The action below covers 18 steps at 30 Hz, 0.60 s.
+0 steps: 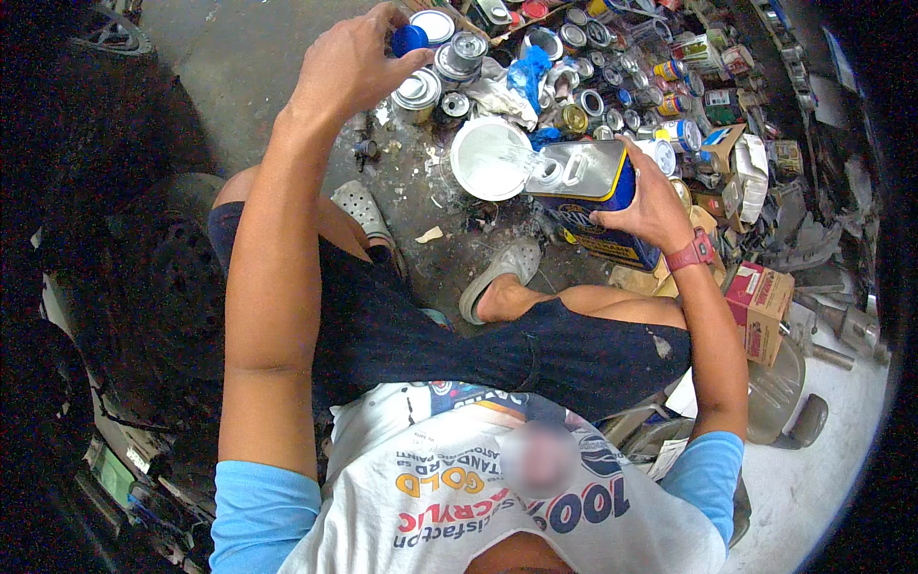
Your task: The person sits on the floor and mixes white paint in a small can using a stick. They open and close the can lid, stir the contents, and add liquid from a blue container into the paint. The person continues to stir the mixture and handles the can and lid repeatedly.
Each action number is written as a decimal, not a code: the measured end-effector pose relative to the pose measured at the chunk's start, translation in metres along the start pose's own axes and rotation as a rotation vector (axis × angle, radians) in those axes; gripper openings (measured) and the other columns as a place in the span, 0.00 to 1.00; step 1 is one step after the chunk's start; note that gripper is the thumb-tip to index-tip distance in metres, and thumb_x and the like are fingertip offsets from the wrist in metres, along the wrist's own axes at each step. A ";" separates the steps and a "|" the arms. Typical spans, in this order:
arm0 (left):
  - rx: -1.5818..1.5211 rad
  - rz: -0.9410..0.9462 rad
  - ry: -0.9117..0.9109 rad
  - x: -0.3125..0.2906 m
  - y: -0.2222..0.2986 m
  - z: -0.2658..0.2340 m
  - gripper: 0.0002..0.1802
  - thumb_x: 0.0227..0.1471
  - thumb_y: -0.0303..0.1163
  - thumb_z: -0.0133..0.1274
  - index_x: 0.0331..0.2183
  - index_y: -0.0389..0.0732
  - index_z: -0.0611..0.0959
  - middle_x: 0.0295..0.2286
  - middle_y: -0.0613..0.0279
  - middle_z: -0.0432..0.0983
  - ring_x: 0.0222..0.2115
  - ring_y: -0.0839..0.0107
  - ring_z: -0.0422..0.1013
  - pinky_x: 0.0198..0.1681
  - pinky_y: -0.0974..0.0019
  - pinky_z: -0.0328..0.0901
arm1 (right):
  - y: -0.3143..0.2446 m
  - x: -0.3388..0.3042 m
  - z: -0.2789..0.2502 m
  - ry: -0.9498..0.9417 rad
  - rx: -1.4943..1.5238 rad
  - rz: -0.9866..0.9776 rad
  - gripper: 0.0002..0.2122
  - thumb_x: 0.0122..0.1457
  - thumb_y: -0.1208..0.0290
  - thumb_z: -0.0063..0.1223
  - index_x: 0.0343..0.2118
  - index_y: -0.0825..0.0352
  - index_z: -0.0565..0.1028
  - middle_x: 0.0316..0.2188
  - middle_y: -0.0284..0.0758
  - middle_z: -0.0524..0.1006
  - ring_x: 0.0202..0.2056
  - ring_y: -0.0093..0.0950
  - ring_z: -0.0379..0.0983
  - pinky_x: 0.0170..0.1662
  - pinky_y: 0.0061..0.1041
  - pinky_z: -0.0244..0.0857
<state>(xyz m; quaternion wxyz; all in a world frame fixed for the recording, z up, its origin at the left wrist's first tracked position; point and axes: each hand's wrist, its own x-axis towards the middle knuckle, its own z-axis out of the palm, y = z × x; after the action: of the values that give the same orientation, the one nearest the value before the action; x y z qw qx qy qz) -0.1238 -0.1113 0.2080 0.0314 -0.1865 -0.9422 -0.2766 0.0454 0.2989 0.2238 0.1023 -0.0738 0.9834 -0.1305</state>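
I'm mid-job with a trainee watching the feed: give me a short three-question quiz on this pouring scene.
1. True or false: the right hand tilts the rectangular metal can so that clear liquid runs into the white round container.
2. What does the left hand hold?
A. a brush
B. a blue cap
C. a rag
3. Fill in: the cardboard box lies on the person's ___ side.

Key:
1. True.
2. B, pinched at the fingertips above the small tins.
3. Right.
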 end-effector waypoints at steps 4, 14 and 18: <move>0.004 -0.027 -0.033 0.000 0.001 -0.001 0.33 0.56 0.56 0.67 0.52 0.39 0.84 0.40 0.43 0.87 0.40 0.47 0.85 0.47 0.49 0.77 | 0.001 0.002 0.001 -0.017 0.003 0.007 0.58 0.36 0.54 0.81 0.72 0.67 0.60 0.57 0.55 0.76 0.58 0.54 0.74 0.64 0.45 0.68; 0.024 -0.005 -0.014 -0.001 0.001 -0.001 0.36 0.55 0.58 0.67 0.53 0.38 0.84 0.41 0.42 0.87 0.41 0.46 0.84 0.48 0.48 0.76 | 0.000 0.003 0.001 -0.034 -0.029 0.015 0.59 0.36 0.53 0.82 0.73 0.67 0.60 0.55 0.54 0.77 0.56 0.54 0.75 0.61 0.46 0.70; 0.026 -0.018 -0.017 -0.002 0.000 -0.001 0.38 0.55 0.59 0.67 0.55 0.38 0.84 0.41 0.42 0.87 0.41 0.46 0.84 0.48 0.48 0.76 | 0.000 0.003 0.001 -0.018 -0.032 0.002 0.59 0.35 0.53 0.83 0.73 0.66 0.60 0.55 0.54 0.77 0.56 0.53 0.75 0.62 0.46 0.69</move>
<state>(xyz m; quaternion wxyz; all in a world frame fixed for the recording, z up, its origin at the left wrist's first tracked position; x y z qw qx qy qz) -0.1220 -0.1123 0.2091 0.0232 -0.1802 -0.9475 -0.2632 0.0427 0.2980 0.2218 0.1102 -0.0756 0.9845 -0.1140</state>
